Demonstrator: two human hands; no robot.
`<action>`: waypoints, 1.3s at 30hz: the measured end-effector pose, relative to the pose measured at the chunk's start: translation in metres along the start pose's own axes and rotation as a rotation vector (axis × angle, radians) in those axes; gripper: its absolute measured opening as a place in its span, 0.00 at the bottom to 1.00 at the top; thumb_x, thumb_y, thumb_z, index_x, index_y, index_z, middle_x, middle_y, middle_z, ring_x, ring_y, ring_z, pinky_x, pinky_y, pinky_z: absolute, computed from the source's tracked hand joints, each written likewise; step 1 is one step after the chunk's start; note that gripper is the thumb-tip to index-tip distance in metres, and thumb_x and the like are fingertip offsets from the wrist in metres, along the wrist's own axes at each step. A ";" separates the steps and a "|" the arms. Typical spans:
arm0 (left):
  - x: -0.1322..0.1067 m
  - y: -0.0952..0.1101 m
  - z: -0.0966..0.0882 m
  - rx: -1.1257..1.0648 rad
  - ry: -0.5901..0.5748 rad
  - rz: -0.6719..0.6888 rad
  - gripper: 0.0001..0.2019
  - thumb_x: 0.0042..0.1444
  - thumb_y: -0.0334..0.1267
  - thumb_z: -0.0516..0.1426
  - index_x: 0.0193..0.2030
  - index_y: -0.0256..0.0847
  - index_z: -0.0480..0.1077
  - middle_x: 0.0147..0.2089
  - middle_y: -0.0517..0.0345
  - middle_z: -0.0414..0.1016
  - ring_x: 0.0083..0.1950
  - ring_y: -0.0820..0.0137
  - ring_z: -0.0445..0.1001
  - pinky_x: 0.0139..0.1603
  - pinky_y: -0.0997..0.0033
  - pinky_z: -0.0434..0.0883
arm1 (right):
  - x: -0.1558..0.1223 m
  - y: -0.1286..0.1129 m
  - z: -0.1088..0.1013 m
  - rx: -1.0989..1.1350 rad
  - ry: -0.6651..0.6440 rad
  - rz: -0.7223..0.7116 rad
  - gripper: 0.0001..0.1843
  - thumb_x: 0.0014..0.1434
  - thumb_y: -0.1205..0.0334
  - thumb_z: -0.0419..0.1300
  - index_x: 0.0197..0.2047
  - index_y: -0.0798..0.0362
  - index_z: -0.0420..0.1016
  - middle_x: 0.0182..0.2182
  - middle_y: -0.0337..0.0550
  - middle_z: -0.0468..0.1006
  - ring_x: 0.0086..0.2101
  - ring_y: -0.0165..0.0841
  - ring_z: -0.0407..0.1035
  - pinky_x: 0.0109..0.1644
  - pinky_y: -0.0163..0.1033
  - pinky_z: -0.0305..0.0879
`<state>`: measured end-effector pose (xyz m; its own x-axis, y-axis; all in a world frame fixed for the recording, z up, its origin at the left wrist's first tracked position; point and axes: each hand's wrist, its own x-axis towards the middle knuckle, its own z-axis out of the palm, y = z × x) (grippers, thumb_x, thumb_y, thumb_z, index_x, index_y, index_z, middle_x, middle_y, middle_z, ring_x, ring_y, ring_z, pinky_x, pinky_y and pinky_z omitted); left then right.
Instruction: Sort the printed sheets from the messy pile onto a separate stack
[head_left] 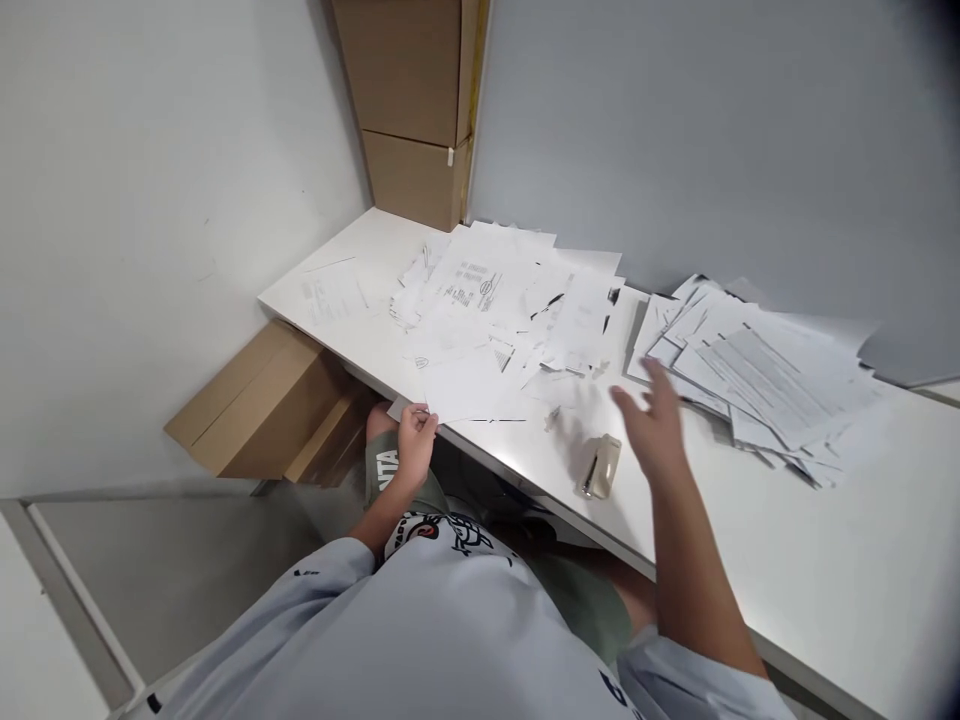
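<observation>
My left hand (415, 445) is at the front edge of the white desk (847, 520), pinching the corner of a white sheet of paper (469, 385). My right hand (652, 425) is raised and blurred, its fingers spread and holding nothing. It hangs just above a beige stapler (600, 465), which lies on the desk, and close to a spread pile of printed papers (765, 375). A second loose heap of papers (495, 300) covers the desk's middle, and a lone printed sheet (330, 295) lies near the far left end.
Two stacked cardboard boxes (405, 110) stand in the corner behind the desk. Another cardboard box (262, 405) sits under the desk's left end. White walls close in the desk at the back and left, and a grey floor lies at lower left.
</observation>
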<state>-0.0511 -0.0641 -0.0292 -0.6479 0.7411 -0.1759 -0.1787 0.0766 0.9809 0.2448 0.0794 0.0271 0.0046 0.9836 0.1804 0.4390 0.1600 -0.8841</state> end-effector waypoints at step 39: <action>-0.030 -0.010 -0.020 -0.125 -0.649 -0.378 0.25 0.49 0.56 0.63 0.41 0.32 0.77 0.34 0.48 0.80 0.32 0.65 0.77 0.30 0.70 0.63 | 0.042 -0.080 0.013 -0.391 0.517 -0.543 0.19 0.66 0.60 0.50 0.50 0.54 0.79 0.51 0.54 0.79 0.53 0.45 0.73 0.57 0.55 0.67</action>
<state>-0.0447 -0.1007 -0.0353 0.0328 0.9261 -0.3758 -0.4093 0.3554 0.8403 0.1983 0.1089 0.0994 0.0720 0.6008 0.7962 0.7780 0.4657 -0.4218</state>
